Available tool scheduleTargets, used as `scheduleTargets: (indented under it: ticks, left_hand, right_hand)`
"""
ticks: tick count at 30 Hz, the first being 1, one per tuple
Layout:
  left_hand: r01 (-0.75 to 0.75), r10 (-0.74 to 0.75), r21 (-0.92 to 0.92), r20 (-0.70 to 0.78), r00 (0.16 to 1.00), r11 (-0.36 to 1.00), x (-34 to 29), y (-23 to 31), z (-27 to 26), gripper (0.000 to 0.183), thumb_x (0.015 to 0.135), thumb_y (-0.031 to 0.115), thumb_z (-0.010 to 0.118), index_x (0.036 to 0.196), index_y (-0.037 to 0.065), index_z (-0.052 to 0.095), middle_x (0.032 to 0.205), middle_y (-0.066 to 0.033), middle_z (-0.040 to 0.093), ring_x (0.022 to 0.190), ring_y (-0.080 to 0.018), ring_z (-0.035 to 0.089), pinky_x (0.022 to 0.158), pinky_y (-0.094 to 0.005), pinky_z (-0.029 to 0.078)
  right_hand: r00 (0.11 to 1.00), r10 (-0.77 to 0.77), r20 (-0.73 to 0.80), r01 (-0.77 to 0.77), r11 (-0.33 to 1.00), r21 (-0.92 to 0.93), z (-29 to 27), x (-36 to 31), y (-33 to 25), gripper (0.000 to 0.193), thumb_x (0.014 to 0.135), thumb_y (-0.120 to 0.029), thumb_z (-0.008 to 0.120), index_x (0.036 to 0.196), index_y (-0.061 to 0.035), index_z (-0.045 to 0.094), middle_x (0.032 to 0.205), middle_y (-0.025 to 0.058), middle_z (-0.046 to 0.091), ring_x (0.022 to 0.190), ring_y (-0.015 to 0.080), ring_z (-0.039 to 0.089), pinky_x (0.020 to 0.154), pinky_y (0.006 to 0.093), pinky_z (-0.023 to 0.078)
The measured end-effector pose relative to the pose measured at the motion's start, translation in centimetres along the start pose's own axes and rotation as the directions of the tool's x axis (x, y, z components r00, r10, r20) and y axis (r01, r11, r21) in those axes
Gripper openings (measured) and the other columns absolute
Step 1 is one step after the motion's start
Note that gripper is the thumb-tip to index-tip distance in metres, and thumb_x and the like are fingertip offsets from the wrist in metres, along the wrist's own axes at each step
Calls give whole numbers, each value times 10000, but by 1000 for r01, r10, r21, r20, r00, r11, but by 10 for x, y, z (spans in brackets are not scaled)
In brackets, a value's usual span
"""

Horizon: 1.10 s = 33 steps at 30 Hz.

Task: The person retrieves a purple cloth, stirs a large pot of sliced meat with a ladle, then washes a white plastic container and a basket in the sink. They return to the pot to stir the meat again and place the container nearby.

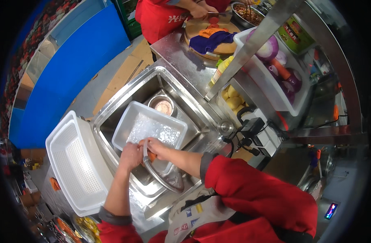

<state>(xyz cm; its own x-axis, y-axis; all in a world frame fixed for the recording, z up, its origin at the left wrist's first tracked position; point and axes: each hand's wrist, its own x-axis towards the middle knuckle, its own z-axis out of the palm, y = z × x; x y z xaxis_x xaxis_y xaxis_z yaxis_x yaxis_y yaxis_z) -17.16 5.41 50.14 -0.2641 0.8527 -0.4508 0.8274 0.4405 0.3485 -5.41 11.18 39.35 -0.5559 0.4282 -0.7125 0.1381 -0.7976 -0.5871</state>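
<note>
Both my hands meet over the near edge of a white plastic basin point(126, 117), which holds water and sits inside the steel sink point(159, 75). My left hand point(131, 156) is closed, its fingertips turned in toward the other hand. Curled beside it is my right hand point(156, 148), with a small orange piece point(152, 156) showing beneath its fingers; its kind is mostly hidden. The grey curved faucet spout point(158, 176) arches up from the sink's near rim and ends between my hands. Behind the basin stands a round metal bowl point(162, 106) with pale pinkish contents.
White perforated baskets point(82, 166) stand left of the sink. At right, a white bin point(293, 107) holds purple onions point(293, 81) and a carrot point(280, 69), near a steel post point(250, 42) and wired sockets point(256, 131). A co-worker in red point(159, 20) works at a round board point(191, 30).
</note>
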Motion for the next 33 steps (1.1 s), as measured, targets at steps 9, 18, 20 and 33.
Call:
scheduleTargets:
  ticks: [9,18,20,33]
  left_hand:
    - [-470,515,-294,97,852,833,214,224,-72,369,873,188,660,1209,37,683,1169,-174,702,1071,-327,666,938,-380,509]
    - [-440,744,-778,53,666,449,307,361,-58,541,905,323,681,1297,-39,592,1179,-164,699,1083,-247,652,937,-341,492]
    - [-505,767,-745,13,642,435,315,364,-56,539,911,353,670,1293,-21,598,1180,-170,699,1085,-256,655,937,-348,491]
    - [-573,562,15,-213,799,820,279,317,-107,208,763,141,670,933,34,724,962,-235,702,958,-410,670,830,-456,543]
  right_hand:
    - [959,-248,138,279,734,-619,-62,-41,-10,341,815,-233,681,1101,-60,614,968,174,698,910,343,685,816,404,540]
    - [504,-798,331,795,277,-540,-93,-73,-30,483,908,-320,610,1276,-18,535,1120,237,655,1065,443,621,939,466,492]
    - [476,-821,315,800,255,-543,-94,-78,-34,448,946,-340,563,1249,-10,551,1095,228,655,1044,460,618,933,480,491]
    - [940,-341,1,334,921,-202,-70,-77,-82,445,879,-172,696,1224,68,549,1071,119,670,967,174,650,880,315,518]
